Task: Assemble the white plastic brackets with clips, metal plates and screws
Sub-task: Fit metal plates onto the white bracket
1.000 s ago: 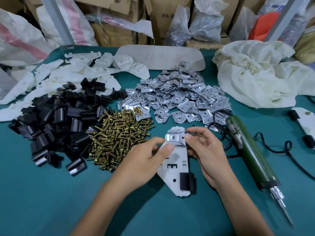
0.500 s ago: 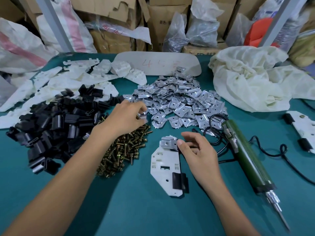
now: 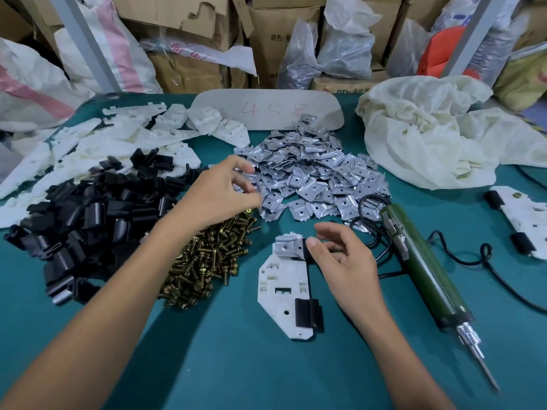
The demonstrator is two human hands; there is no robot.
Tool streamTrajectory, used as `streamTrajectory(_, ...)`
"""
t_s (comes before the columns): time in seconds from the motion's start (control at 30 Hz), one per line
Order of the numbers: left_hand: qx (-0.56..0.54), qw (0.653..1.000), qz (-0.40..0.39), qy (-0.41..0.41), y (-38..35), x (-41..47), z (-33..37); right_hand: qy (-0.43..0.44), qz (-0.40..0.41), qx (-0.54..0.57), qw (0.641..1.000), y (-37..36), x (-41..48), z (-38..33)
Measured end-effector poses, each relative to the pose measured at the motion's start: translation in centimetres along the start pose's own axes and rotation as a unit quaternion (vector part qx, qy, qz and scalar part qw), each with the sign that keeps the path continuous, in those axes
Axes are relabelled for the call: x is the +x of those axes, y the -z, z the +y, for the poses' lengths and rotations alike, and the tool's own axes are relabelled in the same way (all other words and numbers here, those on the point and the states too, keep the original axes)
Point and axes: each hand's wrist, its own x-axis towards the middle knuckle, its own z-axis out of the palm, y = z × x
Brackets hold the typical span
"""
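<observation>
A white plastic bracket [image 3: 282, 287] lies flat on the green table [image 3: 236, 365]. A black clip [image 3: 307, 316] sits on its lower right edge and a metal plate [image 3: 288, 247] on its top end. My right hand [image 3: 346, 261] rests just right of the bracket, thumb tip against the plate's edge, fingers loosely curled and holding nothing. My left hand [image 3: 219, 193] hovers over the far end of the brass screw pile [image 3: 207, 264], beside the metal plate pile [image 3: 310, 179]. Its blurred fingertips pinch a small brass screw [image 3: 248, 210].
A heap of black clips [image 3: 85, 220] lies left, with loose white brackets [image 3: 97, 143] behind it. A green electric screwdriver [image 3: 426, 270] with a black cable lies right of my right hand. An assembled bracket [image 3: 524, 220] sits at the far right, near a crumpled white cloth [image 3: 438, 134].
My left hand left the bracket, reached to the screw pile and now lifts from it with fingers pinched. The bracket was laid flat on the table and my right hand eased off it.
</observation>
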Motion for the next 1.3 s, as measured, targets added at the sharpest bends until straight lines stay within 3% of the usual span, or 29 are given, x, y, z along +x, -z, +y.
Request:
streamTrajectory(0.1, -0.180, 0.983, 0.021, 0.021, -0.8, -1.5, 0.5, 0.010, -0.021, 0.003, 1.000, -0.1, -0.1, -0.4)
streamTrajectory(0.17, -0.177, 0.983, 0.033, 0.031, -1.2, -2.0, 0.4, 0.011, -0.032, -0.004, 0.999, -0.1, -0.2, -0.5)
streamTrajectory(0.37, -0.034, 0.996, 0.083, -0.005, -0.7, -2.0, -0.5, 0.002, -0.009, -0.002, 1.000, 0.2, -0.3, -0.3)
streamTrajectory(0.5, 0.115, 0.990, -0.015, -0.078, -0.8, -1.3, -0.3, -0.003, -0.009, -0.022, 1.000, -0.1, -0.2, -0.2)
streamTrajectory(0.63, 0.269, 0.945, -0.138, -0.123, -1.8, 0.5, 0.5, -0.003, -0.009, -0.035, 0.999, -0.1, -0.2, -0.1)
streamTrajectory(0.8, 0.366, 0.907, -0.158, -0.140, -3.2, 2.2, 1.0, -0.001, -0.007, -0.033, 0.999, 0.0, -0.2, -0.1)
streamTrajectory(1.1, 0.338, 0.924, -0.097, -0.148, -3.7, 1.5, 0.4, -0.007, -0.009, -0.035, 0.999, 0.1, -0.2, -0.1)
streamTrajectory(1.2, 0.285, 0.941, -0.056, -0.173, -3.3, -0.6, 0.3, -0.009, -0.010, -0.035, 0.999, 0.1, -0.2, -0.1)
streamTrajectory(1.3, 0.205, 0.962, -0.062, -0.170, -2.4, -3.6, -0.1, -0.009, -0.014, -0.043, 0.999, 0.1, -0.2, -0.2)
